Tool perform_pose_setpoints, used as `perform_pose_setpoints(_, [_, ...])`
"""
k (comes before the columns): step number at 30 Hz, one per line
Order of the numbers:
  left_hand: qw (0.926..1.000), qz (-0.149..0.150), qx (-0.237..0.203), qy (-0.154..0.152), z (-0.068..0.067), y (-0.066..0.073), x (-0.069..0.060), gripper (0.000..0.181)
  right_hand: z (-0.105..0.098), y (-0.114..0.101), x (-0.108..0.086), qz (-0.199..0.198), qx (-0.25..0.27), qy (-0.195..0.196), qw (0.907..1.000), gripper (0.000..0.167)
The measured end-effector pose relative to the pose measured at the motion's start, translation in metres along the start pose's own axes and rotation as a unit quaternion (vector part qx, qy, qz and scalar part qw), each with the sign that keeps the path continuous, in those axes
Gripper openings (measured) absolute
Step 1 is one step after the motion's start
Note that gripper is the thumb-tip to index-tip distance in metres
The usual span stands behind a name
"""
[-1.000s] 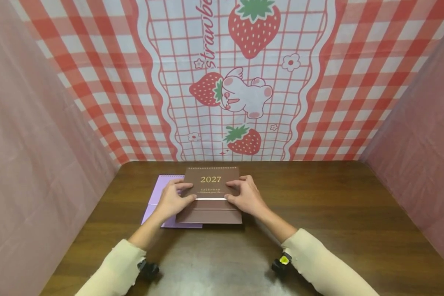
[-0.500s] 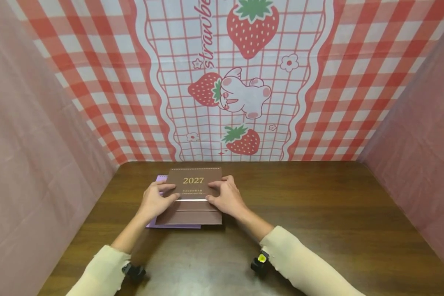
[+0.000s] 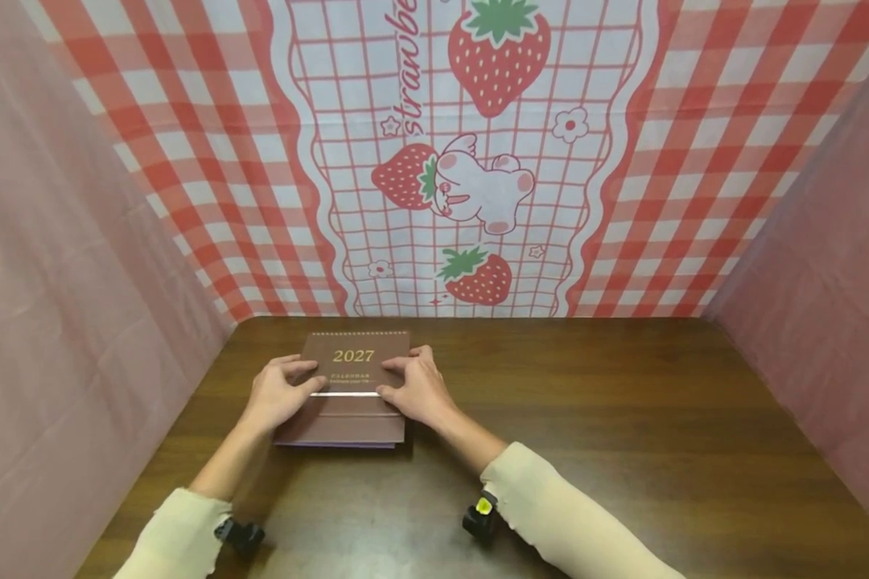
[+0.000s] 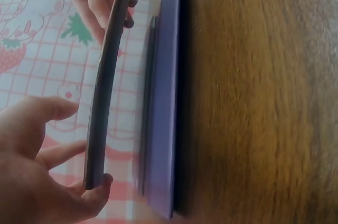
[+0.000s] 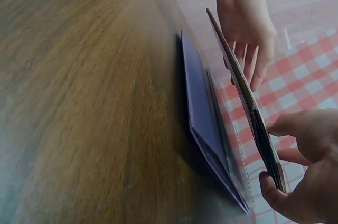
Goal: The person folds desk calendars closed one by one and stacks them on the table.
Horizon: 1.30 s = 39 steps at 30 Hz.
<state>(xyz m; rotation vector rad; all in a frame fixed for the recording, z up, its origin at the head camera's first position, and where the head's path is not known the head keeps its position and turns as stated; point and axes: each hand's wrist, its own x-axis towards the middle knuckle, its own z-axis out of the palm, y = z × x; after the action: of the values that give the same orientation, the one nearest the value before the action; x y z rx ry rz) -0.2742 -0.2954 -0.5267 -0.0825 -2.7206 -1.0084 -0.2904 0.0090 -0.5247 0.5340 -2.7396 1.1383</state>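
A brown desk calendar [image 3: 353,368] marked 2027 in gold lies across both hands, spiral edge on the far side. My left hand [image 3: 278,394] grips its left side, and my right hand [image 3: 418,389] pinches the right side. Beneath it is a purple desk calendar [image 4: 165,102] on the table, with only a thin purple strip of its front edge showing in the head view. Both wrist views show a gap between the held brown calendar [image 5: 240,84] and the purple one [image 5: 196,86]. What is printed on the purple calendar is hidden.
The dark wooden table [image 3: 586,418] extends to the right and in front of the hands. A red checked cloth with strawberries [image 3: 478,161] hangs behind its far edge. Pink curtains [image 3: 80,281] stand at both sides. Each wrist carries a small black camera [image 3: 480,519].
Both hands have carried the brown calendar to the left, until it covers nearly all of the purple calendar in the head view. The grip looks the same throughout.
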Motion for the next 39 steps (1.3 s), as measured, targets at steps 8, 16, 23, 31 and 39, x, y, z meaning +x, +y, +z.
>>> perform_pose_setpoints(8, [1.0,0.0,0.001,-0.005,0.002,-0.016,0.012,0.058,0.003,-0.006,0.004,0.023,0.014,0.003,0.9996,0.048])
perform_pose_setpoints(16, [0.9989,-0.037,-0.01,-0.027,0.003,-0.022,0.017,0.059,0.0,-0.019,-0.003,0.045,0.024,0.001,0.9987,0.055])
perform_pose_setpoints(23, [0.9975,-0.053,-0.006,-0.047,0.001,-0.02,0.018,0.063,-0.001,-0.021,-0.005,0.049,0.037,-0.012,0.998,0.055])
perform_pose_setpoints(31, [0.996,-0.068,-0.015,-0.056,0.002,-0.011,0.017,0.067,-0.005,-0.021,-0.008,0.058,0.041,-0.022,0.9972,0.055])
perform_pose_setpoints(39, [0.9941,-0.079,-0.008,-0.074,0.009,-0.01,0.017,0.071,-0.007,-0.025,-0.013,0.052,0.041,-0.018,0.9976,0.055])
